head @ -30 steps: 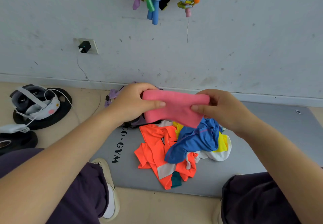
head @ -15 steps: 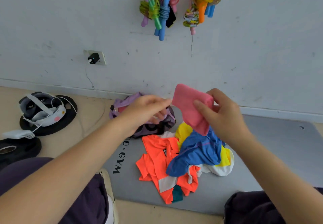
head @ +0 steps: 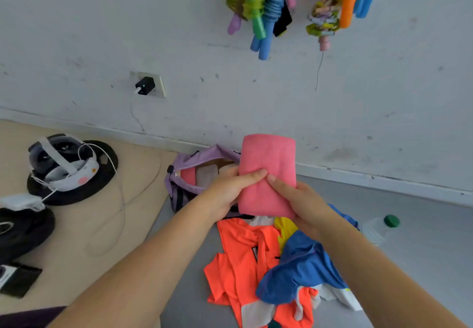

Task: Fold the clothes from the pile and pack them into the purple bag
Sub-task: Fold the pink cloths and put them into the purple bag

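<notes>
Both forearms [head: 143, 271] are bare to the frame's bottom edge, with no sleeves, and the hands [head: 227, 189] are bare too. Dark purple clothing [head: 28, 318] shows at lower left.

A folded pink cloth [head: 267, 174] is held above the open purple fabric bag [head: 189, 171], behind which a white wall [head: 102, 33] stands; the heap of orange and blue garments [head: 268, 263] is spread on the grey mat [head: 422, 238] before the bag.

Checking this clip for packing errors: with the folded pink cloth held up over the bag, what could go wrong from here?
1. The folded pink cloth is pinched only near its middle by the left hand and right hand; its free upper end could unfold on the way down.
2. The purple bag already holds items and its opening looks narrow, so the cloth may snag or bunch.
3. The bag's opening is partly hidden behind the cloth, so placement is partly blind.
</notes>
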A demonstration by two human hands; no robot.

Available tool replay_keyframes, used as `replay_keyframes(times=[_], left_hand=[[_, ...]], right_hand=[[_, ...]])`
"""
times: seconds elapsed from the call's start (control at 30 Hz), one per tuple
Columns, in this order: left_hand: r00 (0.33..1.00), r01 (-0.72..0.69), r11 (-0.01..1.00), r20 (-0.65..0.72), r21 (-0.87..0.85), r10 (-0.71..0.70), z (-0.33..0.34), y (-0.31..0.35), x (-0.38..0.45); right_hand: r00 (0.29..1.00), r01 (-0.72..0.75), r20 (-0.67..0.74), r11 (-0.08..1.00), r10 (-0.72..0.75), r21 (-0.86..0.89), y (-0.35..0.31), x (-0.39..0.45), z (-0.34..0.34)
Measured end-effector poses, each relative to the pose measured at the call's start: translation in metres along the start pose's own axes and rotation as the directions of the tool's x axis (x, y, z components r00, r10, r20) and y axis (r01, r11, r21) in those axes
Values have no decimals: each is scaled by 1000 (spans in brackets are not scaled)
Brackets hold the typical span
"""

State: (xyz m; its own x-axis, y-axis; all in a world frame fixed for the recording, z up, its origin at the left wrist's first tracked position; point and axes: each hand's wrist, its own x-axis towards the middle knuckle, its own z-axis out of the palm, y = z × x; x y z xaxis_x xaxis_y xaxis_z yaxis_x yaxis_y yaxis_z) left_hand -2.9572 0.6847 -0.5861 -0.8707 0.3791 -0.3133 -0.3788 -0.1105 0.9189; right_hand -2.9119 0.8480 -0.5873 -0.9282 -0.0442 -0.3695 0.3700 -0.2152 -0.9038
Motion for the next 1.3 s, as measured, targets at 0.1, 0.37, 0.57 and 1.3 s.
replay_keyframes(times=[0.1, 0.37, 0.57, 1.3], left_hand=[[975, 21, 885, -205, 465, 85, -47, -35, 42], [968, 139, 274, -189, 951, 163, -163, -121, 122], [955, 58, 361, -157, 931, 251, -178, -154, 127], [902, 104, 487, -288, 867, 320, -166, -173, 147]], right_hand=[[994, -30, -105, 999, 25, -42, 33, 53, -17], [993, -117, -18, 990, 119, 84, 78, 205, -9], [905, -425, -55, 894, 421, -144, 129, 291, 21], [954, -242, -278, 841, 115, -484, 160, 338, -17]])
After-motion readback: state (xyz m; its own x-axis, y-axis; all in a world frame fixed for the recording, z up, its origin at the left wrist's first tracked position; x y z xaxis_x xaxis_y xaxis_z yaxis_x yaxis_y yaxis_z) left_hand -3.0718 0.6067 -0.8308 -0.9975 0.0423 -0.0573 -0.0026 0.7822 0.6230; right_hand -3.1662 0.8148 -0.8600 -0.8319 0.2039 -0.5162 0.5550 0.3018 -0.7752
